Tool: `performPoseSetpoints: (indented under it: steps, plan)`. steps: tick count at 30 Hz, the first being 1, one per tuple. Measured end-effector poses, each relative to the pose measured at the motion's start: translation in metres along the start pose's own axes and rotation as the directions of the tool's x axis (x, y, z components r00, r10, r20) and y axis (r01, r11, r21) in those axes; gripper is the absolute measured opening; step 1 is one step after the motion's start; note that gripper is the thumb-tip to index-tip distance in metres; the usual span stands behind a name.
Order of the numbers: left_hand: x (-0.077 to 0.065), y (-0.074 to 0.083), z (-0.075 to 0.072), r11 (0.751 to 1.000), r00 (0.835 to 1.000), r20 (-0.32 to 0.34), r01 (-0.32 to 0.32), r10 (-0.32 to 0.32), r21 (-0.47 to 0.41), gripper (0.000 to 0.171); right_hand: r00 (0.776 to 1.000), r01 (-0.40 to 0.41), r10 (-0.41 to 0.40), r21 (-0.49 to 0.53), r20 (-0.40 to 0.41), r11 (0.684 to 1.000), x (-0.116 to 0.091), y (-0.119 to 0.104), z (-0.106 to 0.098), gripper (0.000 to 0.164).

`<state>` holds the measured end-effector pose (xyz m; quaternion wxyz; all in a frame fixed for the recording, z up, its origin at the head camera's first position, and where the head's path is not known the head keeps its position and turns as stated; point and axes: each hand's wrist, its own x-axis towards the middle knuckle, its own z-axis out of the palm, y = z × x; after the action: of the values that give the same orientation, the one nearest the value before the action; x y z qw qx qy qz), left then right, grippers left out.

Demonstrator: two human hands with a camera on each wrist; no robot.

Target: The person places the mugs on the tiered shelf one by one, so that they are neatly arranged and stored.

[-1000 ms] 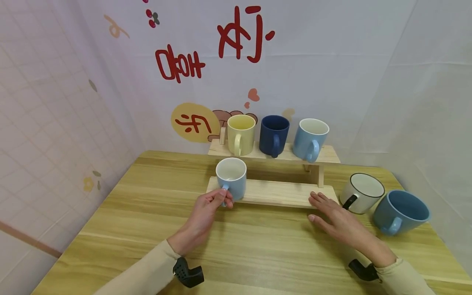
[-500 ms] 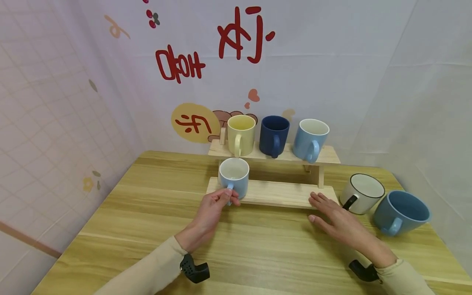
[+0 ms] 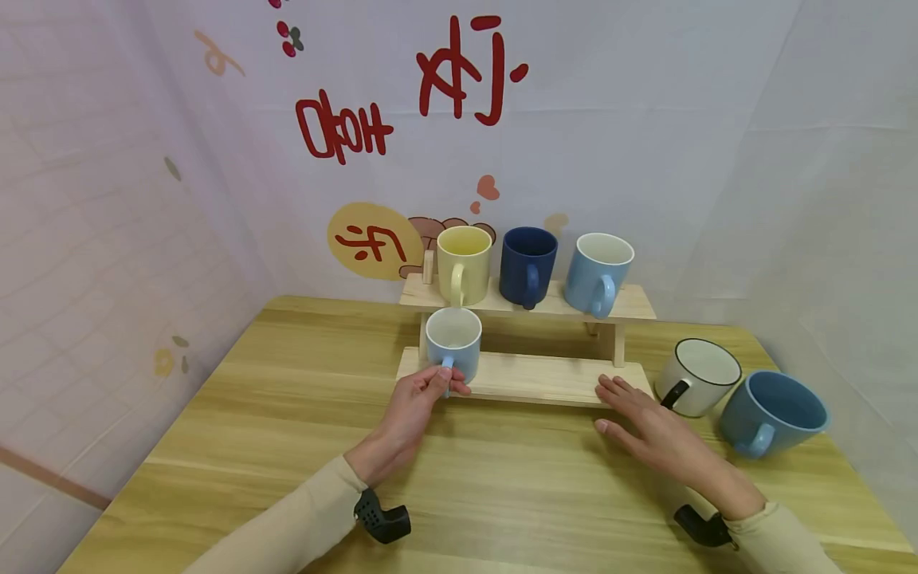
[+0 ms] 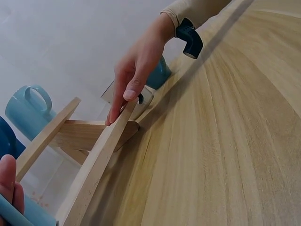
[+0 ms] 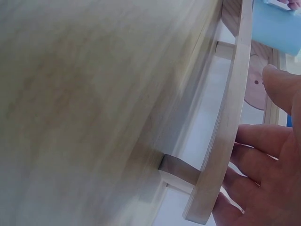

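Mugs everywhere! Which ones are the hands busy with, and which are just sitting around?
In hand:
light blue mug, its handle pinched by the left hand
wooden shelf, lower step touched by the right hand

Just sitting:
yellow mug
navy mug
pale blue mug
white mug
big blue mug
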<state>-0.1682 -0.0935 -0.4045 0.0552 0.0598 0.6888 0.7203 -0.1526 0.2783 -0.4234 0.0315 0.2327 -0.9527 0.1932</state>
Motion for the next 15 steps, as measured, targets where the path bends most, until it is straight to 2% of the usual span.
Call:
performPoseSetpoints:
  steps: [7,15]
  plan:
    - [-0.0010,-0.0036,-0.0034,1.000,1.000,0.021,0.003,-0.003,-0.001,0.036,1.000,-0.004,0.004,-0.005,0.004,1.000,-0.0003,-0.0018,0.0004,0.060]
    - [0.0030,-0.0059,-0.0077,0.997,0.997,0.068,-0.050,0.047,0.052,0.036,0.999,0.026,-0.026,-0.021,-0.019,0.999,-0.0015,-0.0033,-0.0012,0.059]
